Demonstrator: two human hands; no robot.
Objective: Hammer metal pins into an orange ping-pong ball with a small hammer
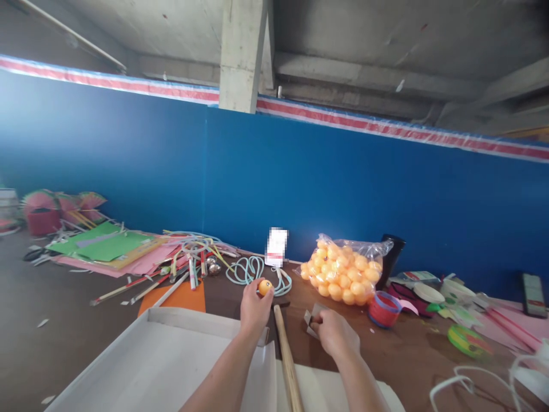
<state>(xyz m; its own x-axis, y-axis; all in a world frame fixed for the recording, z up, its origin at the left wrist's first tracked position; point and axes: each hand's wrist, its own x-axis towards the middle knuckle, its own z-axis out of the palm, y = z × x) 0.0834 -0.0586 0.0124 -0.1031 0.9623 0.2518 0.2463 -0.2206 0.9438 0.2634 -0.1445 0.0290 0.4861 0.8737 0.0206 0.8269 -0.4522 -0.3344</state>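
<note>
My left hand [254,309] is closed around an orange ping-pong ball [265,286], pinching it at the fingertips above the brown table [412,360]. My right hand [335,333] is closed on a small grey piece [311,316], perhaps card or metal, just right of a wooden stick [286,357] that lies between my forearms. A clear plastic bag of orange balls [343,272] sits behind my right hand.
A white cardboard tray [141,360] lies at front left. Coloured paper sheets [107,247], straws and light-blue cords [251,269] crowd the back left. A red tape roll [384,309], a black cup [392,254] and paper scraps lie right. A blue wall stands behind.
</note>
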